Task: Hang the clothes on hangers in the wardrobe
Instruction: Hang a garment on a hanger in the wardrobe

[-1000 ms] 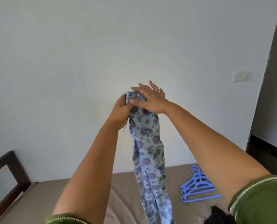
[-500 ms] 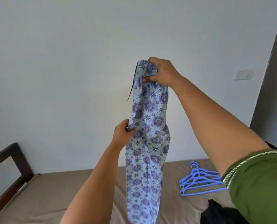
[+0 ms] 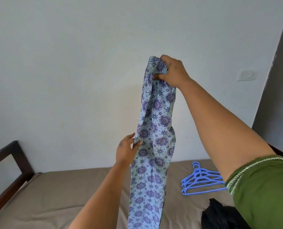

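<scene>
Patterned blue trousers [image 3: 155,129] held up, centre frame.
Right hand [image 3: 172,70] clamps the bunched waistband; left hand [image 3: 126,150] pinches the edge; best smooth it downward before taking the blue hangers [image 3: 202,180].

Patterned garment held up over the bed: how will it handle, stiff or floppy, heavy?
Likely floppy: the patterned garment hangs limp from the right hand. Probably light: one bunched grip holds it. The left hand pinches its edge, perhaps steadying sway.

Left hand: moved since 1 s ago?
Yes. The left hand dropped from the bunched top of the patterned trousers to mid-length, nearer the bed.
</scene>
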Demonstrator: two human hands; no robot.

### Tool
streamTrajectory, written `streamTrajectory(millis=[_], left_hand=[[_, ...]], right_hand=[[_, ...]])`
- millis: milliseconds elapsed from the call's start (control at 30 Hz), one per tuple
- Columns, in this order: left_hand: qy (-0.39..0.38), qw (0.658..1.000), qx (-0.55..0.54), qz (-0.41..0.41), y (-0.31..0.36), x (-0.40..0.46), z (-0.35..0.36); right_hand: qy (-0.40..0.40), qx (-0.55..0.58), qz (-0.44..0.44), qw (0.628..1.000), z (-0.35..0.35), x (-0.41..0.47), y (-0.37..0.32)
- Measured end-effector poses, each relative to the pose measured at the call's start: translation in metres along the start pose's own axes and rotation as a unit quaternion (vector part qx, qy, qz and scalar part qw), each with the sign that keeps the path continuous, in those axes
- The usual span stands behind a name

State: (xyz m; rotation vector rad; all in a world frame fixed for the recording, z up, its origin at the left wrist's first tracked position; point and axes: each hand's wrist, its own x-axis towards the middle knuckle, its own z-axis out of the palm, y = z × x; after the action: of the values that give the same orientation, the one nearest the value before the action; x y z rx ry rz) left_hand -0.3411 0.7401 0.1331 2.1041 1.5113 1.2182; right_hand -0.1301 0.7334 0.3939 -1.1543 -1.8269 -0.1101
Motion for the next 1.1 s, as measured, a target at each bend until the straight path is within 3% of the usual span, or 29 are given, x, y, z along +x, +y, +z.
streamTrajectory(millis=[67,133,400,467,533,667,767,833,900,1033,1100], left_hand=[[-0.068,0.997,0.007,-0.032,0.0,-0.002,0.0],[-0.075,0.996,-0.017,-0.056,-0.003,-0.003,-0.001],[0.035,0.995,-0.07,-0.066,-0.012,-0.002,-0.016],[-0.008,0.996,-0.066,-0.067,-0.013,0.002,-0.02],[-0.101,0.989,-0.066,-0.088,-0.011,0.007,-0.026],[-0.36,0.925,-0.012,-0.126,-0.007,0.008,-0.024],[-0.419,0.87,-0.158,-0.206,0.007,-0.004,-0.021],[-0.425,0.811,-0.301,-0.266,0.02,-0.018,-0.021],[-0.41,0.771,-0.382,-0.301,0.024,-0.024,-0.014],[-0.389,0.702,-0.52,-0.293,0.019,-0.033,0.012],[-0.357,0.674,-0.575,-0.296,0.017,-0.032,0.019]], right_hand=[[0.0,0.002,0.001,1.0,-0.002,-0.001,-0.004],[0.001,-0.008,-0.004,1.0,-0.006,-0.002,-0.005],[0.047,-0.071,0.035,0.996,-0.023,-0.008,0.023],[0.053,-0.098,0.049,0.993,-0.022,-0.009,0.029],[0.045,-0.119,0.065,0.99,-0.021,-0.009,0.035],[0.041,-0.124,0.106,0.986,-0.024,-0.014,0.038],[0.063,-0.167,0.127,0.976,-0.024,-0.014,0.035],[0.073,-0.244,0.151,0.955,-0.013,-0.011,0.038],[-0.012,-0.296,0.196,0.935,0.015,-0.015,0.05],[-0.333,-0.256,0.267,0.867,0.078,-0.069,0.09],[-0.398,-0.197,0.322,0.836,0.095,-0.111,0.106]])
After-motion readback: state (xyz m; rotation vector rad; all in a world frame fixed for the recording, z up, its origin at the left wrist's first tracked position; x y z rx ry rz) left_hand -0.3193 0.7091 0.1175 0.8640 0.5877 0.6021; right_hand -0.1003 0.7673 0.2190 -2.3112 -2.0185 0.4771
